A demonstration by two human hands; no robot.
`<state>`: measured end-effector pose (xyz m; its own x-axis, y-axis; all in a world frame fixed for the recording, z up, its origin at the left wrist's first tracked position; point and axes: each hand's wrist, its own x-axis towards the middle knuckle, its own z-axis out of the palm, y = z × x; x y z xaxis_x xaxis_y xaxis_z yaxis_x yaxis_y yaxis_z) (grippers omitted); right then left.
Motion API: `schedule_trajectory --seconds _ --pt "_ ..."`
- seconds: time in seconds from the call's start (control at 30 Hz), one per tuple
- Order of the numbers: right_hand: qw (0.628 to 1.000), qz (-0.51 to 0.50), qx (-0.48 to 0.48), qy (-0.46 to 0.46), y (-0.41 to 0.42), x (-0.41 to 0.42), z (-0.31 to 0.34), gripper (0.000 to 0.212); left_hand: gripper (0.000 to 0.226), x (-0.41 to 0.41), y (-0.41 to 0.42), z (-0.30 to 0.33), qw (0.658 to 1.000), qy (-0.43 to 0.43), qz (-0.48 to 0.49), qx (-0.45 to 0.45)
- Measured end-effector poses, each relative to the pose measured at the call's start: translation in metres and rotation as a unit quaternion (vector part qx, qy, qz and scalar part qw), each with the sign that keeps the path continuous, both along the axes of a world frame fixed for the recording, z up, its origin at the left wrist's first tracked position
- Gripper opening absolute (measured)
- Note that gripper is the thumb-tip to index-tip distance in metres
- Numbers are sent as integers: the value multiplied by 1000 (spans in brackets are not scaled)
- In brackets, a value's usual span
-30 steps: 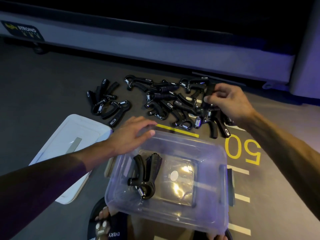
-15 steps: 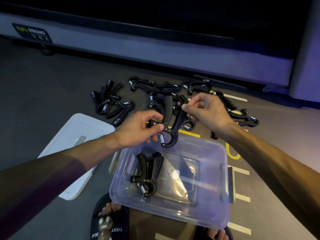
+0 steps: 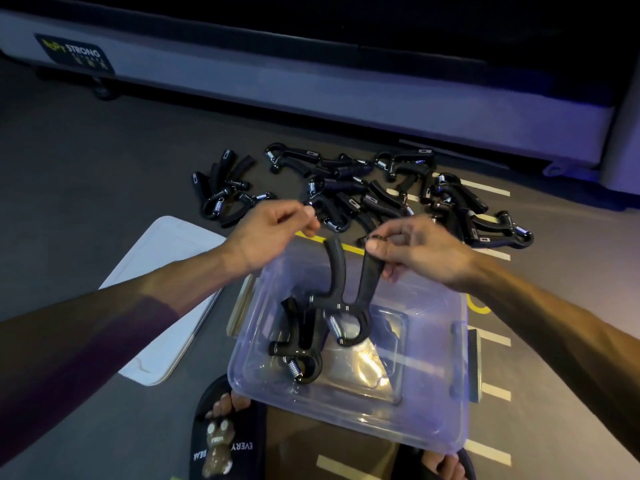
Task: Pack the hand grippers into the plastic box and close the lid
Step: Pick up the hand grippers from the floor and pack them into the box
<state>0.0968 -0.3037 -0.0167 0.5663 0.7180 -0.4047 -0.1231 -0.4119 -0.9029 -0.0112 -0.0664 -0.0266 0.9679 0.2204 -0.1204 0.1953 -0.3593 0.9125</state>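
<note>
Held hand gripper (image 3: 346,292): black, two curved handles up, spring and hooked end down, hanging over the open plastic box (image 3: 433,403). Its low end sits inside the box outline; can't tell if it touches the bottom.

Right hand (image 3: 419,252) pinches the top of the right-side handle between thumb and fingertips. A small dark bit at the fingertips is too blurred to identify.

Left hand (image 3: 273,233) is up-left of the gripper's other handle, fingers curled, thumb meeting fingertips. It holds nothing I can make out, though motion blur smears the tips. The handle top is just below it, apparently not touching.

Second gripper (image 3: 299,341) lies in the box, below and left of the held one, handles closed together, silver spring at its near end. The two overlap in view; can't tell if they touch.

Box: clear, rectangular, on the floor, walls hazy with glare. Bright reflections on the bottom right of the held gripper hide detail there.

Beyond both hands: a pile of grippers (image 3: 388,199) on the floor, all black with silver springs, tangled, count unclear. A smaller cluster (image 3: 225,195) lies beyond the left hand, apart from the main pile.

White lid (image 3: 162,306) lies flat on the floor under the left forearm, partly hidden by it.

Near edge: a foot in a dark sandal (image 3: 225,434) with printed text, and another sandal cut off by the frame bottom. Yellow floor markings (image 3: 485,306) are partly covered by the box and the right arm.
</note>
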Motion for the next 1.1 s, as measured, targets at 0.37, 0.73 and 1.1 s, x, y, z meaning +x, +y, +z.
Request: schedule_trajectory --seconds 0.37,0.73,1.1 --pt "994 60 -88 -14 24 -62 -93 18 47 -16 -1 -52 949 61 -161 263" --pt "984 108 -114 -81 45 -61 -109 16 34 -17 -1 -63 941 -49 -133 308" --pt "945 147 -200 -212 43 -72 -114 39 32 -17 -2 -65 938 -76 -126 313"
